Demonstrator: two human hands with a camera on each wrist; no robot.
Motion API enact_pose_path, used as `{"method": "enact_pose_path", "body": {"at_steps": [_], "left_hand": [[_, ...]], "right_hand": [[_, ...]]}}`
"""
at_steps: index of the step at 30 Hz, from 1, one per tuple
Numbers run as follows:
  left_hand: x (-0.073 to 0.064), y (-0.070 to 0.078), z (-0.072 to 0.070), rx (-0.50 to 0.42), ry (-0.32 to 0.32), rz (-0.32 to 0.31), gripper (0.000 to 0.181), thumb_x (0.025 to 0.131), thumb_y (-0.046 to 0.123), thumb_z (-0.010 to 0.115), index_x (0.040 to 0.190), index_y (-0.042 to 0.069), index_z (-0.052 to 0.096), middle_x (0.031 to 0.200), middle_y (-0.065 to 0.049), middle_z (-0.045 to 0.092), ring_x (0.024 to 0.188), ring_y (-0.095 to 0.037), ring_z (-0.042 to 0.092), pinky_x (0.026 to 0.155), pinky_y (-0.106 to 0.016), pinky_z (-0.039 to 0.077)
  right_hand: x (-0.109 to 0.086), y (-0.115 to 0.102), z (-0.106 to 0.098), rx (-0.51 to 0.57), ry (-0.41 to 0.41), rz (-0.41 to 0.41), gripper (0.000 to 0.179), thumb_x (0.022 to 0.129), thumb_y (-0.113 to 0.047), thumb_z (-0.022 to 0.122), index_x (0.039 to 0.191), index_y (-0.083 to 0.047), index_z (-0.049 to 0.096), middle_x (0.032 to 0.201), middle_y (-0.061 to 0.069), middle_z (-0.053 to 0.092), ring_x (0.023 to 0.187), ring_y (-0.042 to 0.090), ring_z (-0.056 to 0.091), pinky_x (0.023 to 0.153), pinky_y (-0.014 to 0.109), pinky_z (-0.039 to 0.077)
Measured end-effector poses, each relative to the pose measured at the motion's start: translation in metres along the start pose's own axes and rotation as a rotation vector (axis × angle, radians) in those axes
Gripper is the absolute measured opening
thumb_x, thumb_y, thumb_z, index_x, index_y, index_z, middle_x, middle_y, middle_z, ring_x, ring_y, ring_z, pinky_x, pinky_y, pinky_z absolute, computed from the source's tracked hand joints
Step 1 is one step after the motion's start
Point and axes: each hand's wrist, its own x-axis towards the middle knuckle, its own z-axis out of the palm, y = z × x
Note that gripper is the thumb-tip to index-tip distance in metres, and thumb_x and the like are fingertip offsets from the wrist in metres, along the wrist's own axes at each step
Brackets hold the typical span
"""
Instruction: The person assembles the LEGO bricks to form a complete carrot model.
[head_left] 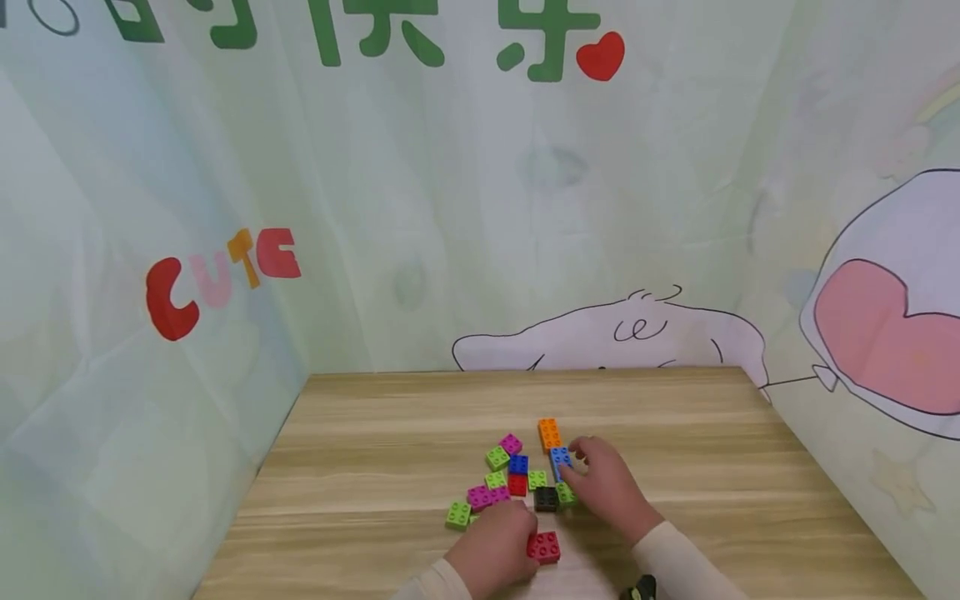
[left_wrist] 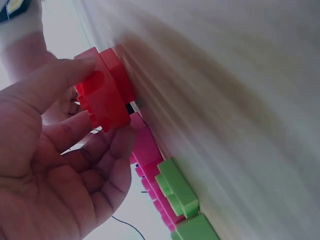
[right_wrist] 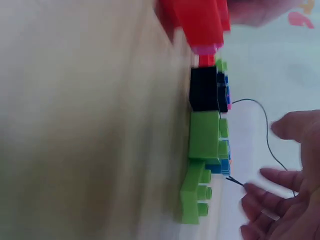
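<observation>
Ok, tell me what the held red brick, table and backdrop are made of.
Red brick: likely hard plastic, smooth, slightly glossy; moulded studs and sheen suggest it.
Table: wood or wood-look laminate, fairly matte; grain streaks leave both open.
Backdrop: probably thin fabric, matte, printed; creases and soft folds show.

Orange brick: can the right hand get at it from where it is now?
Likely yes. The right hand looks empty, and the orange brick lies just beyond the light blue brick beside that hand; nothing visible covers the orange one or blocks its right side.

Pale backdrop (head_left: 450,192) shows a red heart (head_left: 601,57) — balloon (head_left: 892,317) right; table (head_left: 360,458) below.
</observation>
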Motion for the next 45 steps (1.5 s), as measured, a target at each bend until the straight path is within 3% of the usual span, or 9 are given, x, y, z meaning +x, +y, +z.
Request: {"method": "enact_pose_path", "body": {"at_steps": [5, 10, 14, 18, 21, 25, 30, 34, 45], "left_hand": [[-0.002, 0.001, 0.001, 0.055, 0.014, 0.035, 0.025, 0.073, 0.027, 0.092, 0.080, 0.015, 0.071, 0.072, 0.009, 0.058, 0.066, -0.008, 0.052, 0.065, -0.027, 0.049], [-0.004, 0.003, 0.002, 0.030, 0.012, 0.051, 0.020, 0.076, 0.020, 0.089, 0.074, 0.017, 0.069, 0.067, 0.011, 0.052, 0.062, -0.007, 0.047, 0.062, -0.026, 0.044], [-0.006, 0.005, 0.003, 0.015, 0.024, 0.060, 0.021, 0.075, 0.018, 0.088, 0.073, 0.018, 0.068, 0.066, 0.011, 0.051, 0.061, -0.007, 0.046, 0.061, -0.024, 0.043], [-0.006, 0.004, 0.004, -0.038, 0.022, 0.048, 0.017, 0.075, 0.015, 0.087, 0.076, 0.016, 0.070, 0.067, 0.011, 0.053, 0.062, -0.007, 0.047, 0.062, -0.025, 0.044], [-0.005, 0.001, 0.004, -0.093, 0.029, 0.038, 0.017, 0.073, 0.013, 0.088, 0.077, 0.016, 0.071, 0.069, 0.011, 0.055, 0.063, -0.007, 0.048, 0.063, -0.026, 0.045], [-0.004, -0.006, 0.002, -0.165, 0.023, 0.038, 0.019, 0.071, 0.011, 0.089, 0.078, 0.016, 0.072, 0.070, 0.012, 0.055, 0.064, -0.007, 0.049, 0.062, -0.025, 0.045], [-0.003, -0.011, -0.003, -0.199, -0.004, 0.041, 0.022, 0.071, 0.012, 0.091, 0.087, 0.016, 0.077, 0.073, 0.013, 0.058, 0.067, -0.005, 0.052, 0.064, -0.024, 0.048], [0.001, -0.011, -0.006, -0.229, -0.047, 0.010, 0.024, 0.072, 0.013, 0.093, 0.091, 0.015, 0.079, 0.078, 0.012, 0.062, 0.070, -0.005, 0.054, 0.068, -0.025, 0.051], [0.004, -0.010, -0.003, -0.248, -0.094, -0.053, 0.020, 0.073, 0.012, 0.093, 0.086, 0.015, 0.078, 0.075, 0.011, 0.060, 0.068, -0.010, 0.054, 0.065, -0.028, 0.049]], "right_hand": [[0.019, 0.002, 0.006, -0.131, -0.062, 0.125, 0.044, 0.088, -0.035, 0.083, 0.111, 0.000, 0.069, 0.092, 0.006, 0.063, 0.078, 0.020, 0.055, 0.075, 0.040, 0.056], [0.023, 0.011, 0.014, -0.094, -0.072, 0.177, 0.030, 0.086, -0.028, 0.084, 0.094, -0.004, 0.069, 0.082, 0.003, 0.061, 0.071, 0.020, 0.054, 0.065, 0.034, 0.050], [0.019, 0.015, 0.009, -0.037, -0.054, 0.196, 0.029, 0.087, -0.025, 0.084, 0.102, -0.004, 0.072, 0.090, 0.004, 0.064, 0.077, 0.021, 0.057, 0.070, 0.036, 0.055], [0.009, 0.011, -0.005, 0.015, -0.029, 0.087, 0.034, 0.087, -0.022, 0.085, 0.113, -0.005, 0.072, 0.105, 0.004, 0.068, 0.090, 0.019, 0.062, 0.083, 0.042, 0.059], [-0.005, 0.007, -0.016, 0.020, -0.066, -0.126, 0.035, 0.086, -0.019, 0.086, 0.117, -0.009, 0.073, 0.109, 0.001, 0.070, 0.095, 0.016, 0.064, 0.086, 0.041, 0.060], [-0.029, 0.003, -0.026, 0.009, -0.194, -0.349, 0.036, 0.084, -0.019, 0.087, 0.118, -0.015, 0.075, 0.107, -0.008, 0.069, 0.094, 0.008, 0.063, 0.085, 0.034, 0.059], [-0.047, 0.004, -0.023, -0.013, -0.319, -0.383, 0.032, 0.086, -0.027, 0.085, 0.116, -0.021, 0.075, 0.107, -0.017, 0.067, 0.095, 0.001, 0.059, 0.087, 0.029, 0.056], [-0.054, 0.006, -0.015, -0.004, -0.368, -0.376, 0.030, 0.088, -0.033, 0.083, 0.116, -0.023, 0.076, 0.110, -0.017, 0.067, 0.099, 0.002, 0.059, 0.088, 0.030, 0.055], [-0.060, 0.001, -0.009, -0.032, -0.335, -0.464, 0.029, 0.086, -0.026, 0.084, 0.114, -0.020, 0.079, 0.106, -0.015, 0.067, 0.096, 0.002, 0.058, 0.085, 0.027, 0.054]]}}
